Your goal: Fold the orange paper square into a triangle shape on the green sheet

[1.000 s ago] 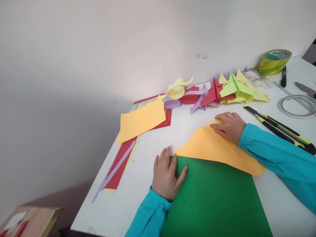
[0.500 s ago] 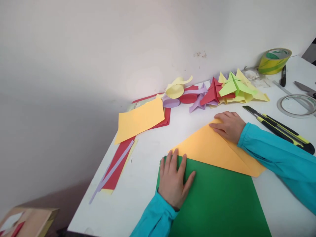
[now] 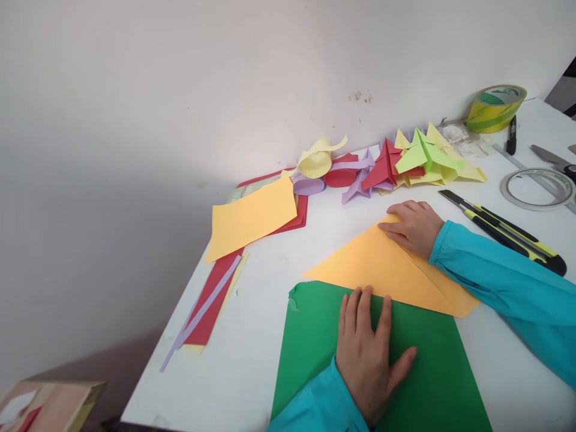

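Observation:
A sheet of orange paper [image 3: 364,261], folded over into a triangle with its long edge toward me, lies partly on a green sheet [image 3: 432,372]. Its far corner is held by my right hand [image 3: 416,228], with fingers bent and drawn together there. My left hand [image 3: 366,348] lies flat on the green sheet, fingers spread and thumb out. Its fingertips reach the lower edge of the orange paper near the middle. A layer of the fold shows at the right, partly under my right sleeve.
Folded paper planes [image 3: 423,156] and curled paper loops [image 3: 315,163] lie along the wall. At right are a utility knife [image 3: 504,231], clear tape [image 3: 537,189], scissors [image 3: 551,159], yellow tape [image 3: 495,109] and a marker [image 3: 512,137]. An orange piece [image 3: 254,219] and paper strips [image 3: 211,306] lie left.
My left hand has slid right along the orange paper's lower edge, away from its left corner. That corner now shows. My right hand stays at the far corner, and the view has shifted slightly.

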`<state>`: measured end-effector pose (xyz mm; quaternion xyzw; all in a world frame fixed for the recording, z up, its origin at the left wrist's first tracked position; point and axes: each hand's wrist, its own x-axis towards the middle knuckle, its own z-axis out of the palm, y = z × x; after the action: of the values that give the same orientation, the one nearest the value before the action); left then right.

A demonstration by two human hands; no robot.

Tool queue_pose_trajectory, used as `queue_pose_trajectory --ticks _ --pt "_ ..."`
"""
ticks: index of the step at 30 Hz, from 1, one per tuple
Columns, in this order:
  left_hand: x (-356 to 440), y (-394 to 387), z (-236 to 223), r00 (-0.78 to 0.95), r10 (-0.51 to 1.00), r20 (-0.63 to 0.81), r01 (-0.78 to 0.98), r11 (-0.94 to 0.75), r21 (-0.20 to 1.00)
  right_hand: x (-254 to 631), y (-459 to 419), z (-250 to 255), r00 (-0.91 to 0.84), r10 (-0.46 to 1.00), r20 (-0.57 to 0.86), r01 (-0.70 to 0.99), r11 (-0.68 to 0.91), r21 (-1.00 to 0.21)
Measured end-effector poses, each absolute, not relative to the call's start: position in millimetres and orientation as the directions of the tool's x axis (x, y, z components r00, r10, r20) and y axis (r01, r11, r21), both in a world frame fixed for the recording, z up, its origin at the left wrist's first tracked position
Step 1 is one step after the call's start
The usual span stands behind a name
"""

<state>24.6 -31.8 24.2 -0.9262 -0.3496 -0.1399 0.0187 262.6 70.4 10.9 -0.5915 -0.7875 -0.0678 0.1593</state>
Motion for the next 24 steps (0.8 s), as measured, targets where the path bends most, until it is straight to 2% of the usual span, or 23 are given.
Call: queue_pose_trajectory --ticks 9,15,24 --pt "32.5 -33.5 26.9 0.738 0.616 0.277 0.615 -0.782 0.101 263.1 70.1 14.8 -0.266 0.919 0.292 0.947 0.306 -0.101" --pt "17.9 -18.5 32.1 0.795 0.544 0.269 0.567 -0.824 -0.010 261.5 70.7 12.4 -0.240 0.919 0.312 0.950 0.289 -0.120" --pt "-2.2 -2.2 30.8 0.790 0.552 0.267 0.595 -0.796 -0.115 261.9 70.8 13.2 -0.245 0.923 0.296 0.947 0.293 -0.131"
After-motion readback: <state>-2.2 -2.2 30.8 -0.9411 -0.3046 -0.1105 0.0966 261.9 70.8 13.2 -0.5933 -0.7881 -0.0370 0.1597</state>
